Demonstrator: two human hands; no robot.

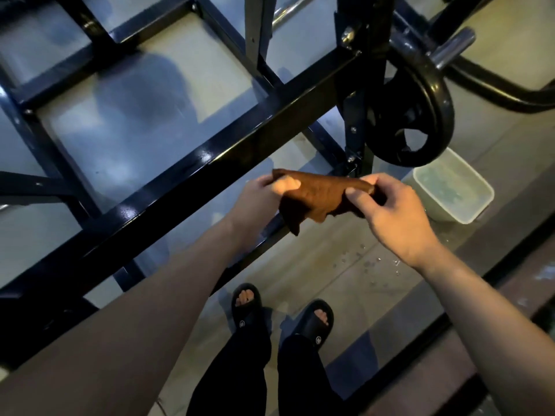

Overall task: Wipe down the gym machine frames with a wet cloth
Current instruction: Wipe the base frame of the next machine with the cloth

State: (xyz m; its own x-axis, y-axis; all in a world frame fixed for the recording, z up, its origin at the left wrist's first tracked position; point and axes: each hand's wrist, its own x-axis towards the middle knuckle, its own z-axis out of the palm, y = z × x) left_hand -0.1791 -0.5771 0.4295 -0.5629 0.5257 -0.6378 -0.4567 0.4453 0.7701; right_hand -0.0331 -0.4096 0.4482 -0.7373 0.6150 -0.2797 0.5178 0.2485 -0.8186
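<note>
The brown cloth (315,196) hangs just below the middle of the frame, stretched between two hands with its loose corner drooping toward the floor. It is clear of the metal, held up in front of the black frame bar (210,163) that runs diagonally from the lower left to the upper right; judging by the spread, it is being opened out or refolded to give a fresh face before the next pass. The left hand (264,193) pinches the cloth's left end, thumb on top and fingers curled under. The right hand (387,211) pinches the right end between thumb and fingertips, the other fingers bent loosely behind it. Right of the hands, a clear tub of water (453,193) sits on the floor (close enough for re-wetting, which is probably why it stands there), with drops scattered on the tiles (375,265) beside it. Above the tub a black weight plate (411,115) hangs on its peg.
</note>
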